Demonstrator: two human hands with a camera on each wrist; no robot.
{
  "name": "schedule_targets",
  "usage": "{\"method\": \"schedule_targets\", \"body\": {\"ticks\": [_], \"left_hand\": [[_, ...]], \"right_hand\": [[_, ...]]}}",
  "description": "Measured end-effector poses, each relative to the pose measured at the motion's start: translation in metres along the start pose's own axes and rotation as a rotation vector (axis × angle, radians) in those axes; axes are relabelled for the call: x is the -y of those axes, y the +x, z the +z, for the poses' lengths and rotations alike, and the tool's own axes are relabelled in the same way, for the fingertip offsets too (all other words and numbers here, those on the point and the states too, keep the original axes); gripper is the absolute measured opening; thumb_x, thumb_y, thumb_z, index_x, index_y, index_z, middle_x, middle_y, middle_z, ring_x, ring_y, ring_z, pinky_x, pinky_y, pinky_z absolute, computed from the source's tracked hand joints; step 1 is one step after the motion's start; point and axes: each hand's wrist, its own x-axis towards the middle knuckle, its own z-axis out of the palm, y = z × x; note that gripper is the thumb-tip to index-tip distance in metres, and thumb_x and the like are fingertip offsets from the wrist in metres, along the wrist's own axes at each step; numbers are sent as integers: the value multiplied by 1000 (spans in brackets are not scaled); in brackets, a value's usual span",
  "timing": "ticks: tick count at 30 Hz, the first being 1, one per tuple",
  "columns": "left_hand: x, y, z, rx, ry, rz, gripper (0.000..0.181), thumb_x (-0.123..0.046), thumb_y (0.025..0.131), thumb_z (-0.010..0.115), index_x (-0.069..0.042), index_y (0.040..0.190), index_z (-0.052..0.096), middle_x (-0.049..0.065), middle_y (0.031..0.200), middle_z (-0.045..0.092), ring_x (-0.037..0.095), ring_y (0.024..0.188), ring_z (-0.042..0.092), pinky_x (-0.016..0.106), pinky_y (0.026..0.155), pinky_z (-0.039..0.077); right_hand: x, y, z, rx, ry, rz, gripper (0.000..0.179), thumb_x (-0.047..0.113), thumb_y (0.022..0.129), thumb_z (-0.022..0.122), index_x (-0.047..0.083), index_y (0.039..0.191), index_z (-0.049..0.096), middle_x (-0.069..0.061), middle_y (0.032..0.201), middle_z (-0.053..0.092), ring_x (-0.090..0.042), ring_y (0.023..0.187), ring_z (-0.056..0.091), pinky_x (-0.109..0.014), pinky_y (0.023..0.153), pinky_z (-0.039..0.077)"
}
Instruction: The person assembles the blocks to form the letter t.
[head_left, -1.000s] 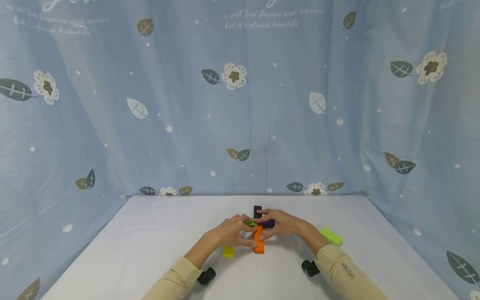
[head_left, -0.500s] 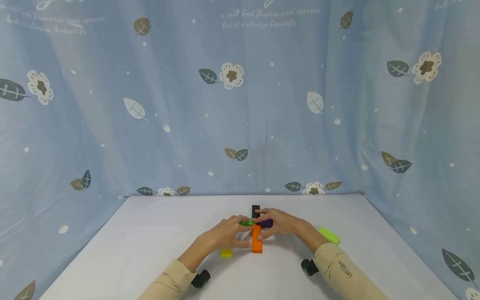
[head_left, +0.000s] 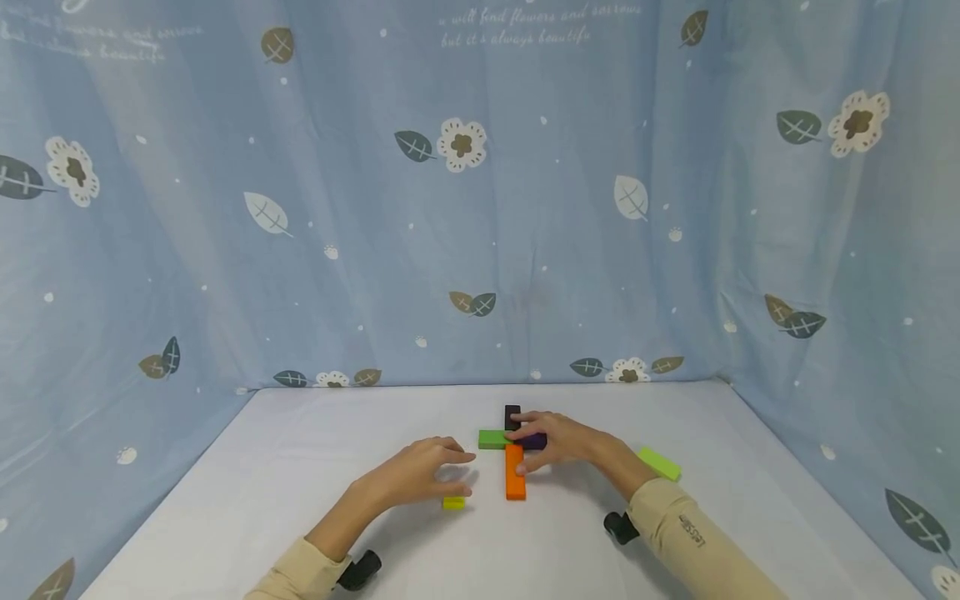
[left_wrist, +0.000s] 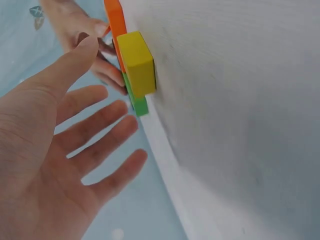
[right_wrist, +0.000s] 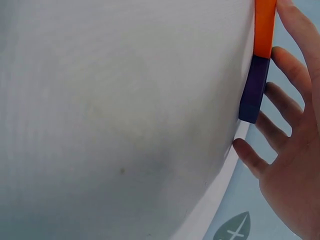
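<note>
Four-armed cross of blocks lies on the table: a black block [head_left: 512,411] at the far end, a green block [head_left: 491,440] on the left, a purple block [head_left: 536,442] on the right and an orange block [head_left: 514,483] in front. Over it my right hand [head_left: 564,437] rests lightly, fingertips at the black and green blocks and thumb at the orange one. My left hand [head_left: 408,478] is off the cross with fingers spread and nothing in them. A yellow block [left_wrist: 137,64] sits just beyond its fingers in the left wrist view, partly hidden by the hand in the head view.
A lime-green block [head_left: 660,463] lies to the right, beside my right forearm. Black wrist devices, a left one [head_left: 360,571] and a right one [head_left: 620,527], hang under the forearms. A blue patterned curtain [head_left: 525,208] rises behind the white table [head_left: 322,442].
My left hand has let go of the cross and drawn back left, uncovering the green block. The right hand stays over the blocks, nearly where it was.
</note>
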Motion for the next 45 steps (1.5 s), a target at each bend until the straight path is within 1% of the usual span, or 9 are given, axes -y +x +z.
{"method": "schedule_targets", "body": {"ticks": [3,6,10,15,17,21,26,33,45], "left_hand": [[4,-6,-1,10,-23,4,53,-47,87,71,-15,129,66,0,120,68,15,109,64,37,95,53],[5,-12,-2,24,-46,23,53,-43,83,76,-14,127,68,-2,116,70,11,103,65,36,93,53],[5,-17,-2,38,-85,45,51,-36,79,81,-13,122,70,-4,106,72,8,94,64,31,88,53],[7,-22,-1,39,-130,49,45,-29,78,83,-11,118,73,-6,98,70,6,86,62,23,80,52],[8,-23,-1,42,-141,47,44,-27,78,83,-11,117,73,-7,98,70,5,86,61,23,79,52],[11,-24,-1,56,-174,29,43,-27,77,83,-12,116,73,-8,99,71,4,88,61,25,81,54],[13,-23,0,46,-199,33,40,-27,77,83,-12,113,75,-7,99,71,5,89,62,25,81,54],[14,-23,3,25,-192,42,39,-37,78,81,-14,109,76,-9,97,72,2,84,61,21,78,52],[12,-22,4,3,-218,50,30,-29,79,82,-13,105,77,-7,95,72,2,81,62,22,74,54]], "right_hand": [[1,0,-1,-3,4,2,61,51,81,76,28,135,61,-5,156,39,-38,144,33,-66,112,28],[2,-1,-3,-5,9,5,61,50,80,76,28,135,61,-5,156,39,-39,144,33,-66,111,28],[3,-1,-2,-2,9,1,61,50,81,76,28,136,60,-6,156,39,-39,144,32,-66,112,28],[2,0,-1,-1,12,-15,60,48,82,76,26,136,60,-7,156,39,-40,144,32,-66,111,28],[2,0,0,1,10,-23,60,48,82,76,25,136,61,-8,156,39,-40,143,33,-67,111,29],[1,2,1,5,-8,-18,61,51,81,75,27,135,61,-5,157,39,-38,144,33,-65,112,30],[-1,1,1,-5,-21,-2,61,52,80,76,30,135,61,-1,156,40,-36,145,33,-63,113,30],[-2,1,0,-10,-13,-8,61,52,80,76,29,134,61,-2,155,41,-37,144,33,-64,112,30],[-1,-1,0,-2,-9,2,60,51,80,76,30,135,61,-2,156,40,-37,145,32,-64,112,29]]}}
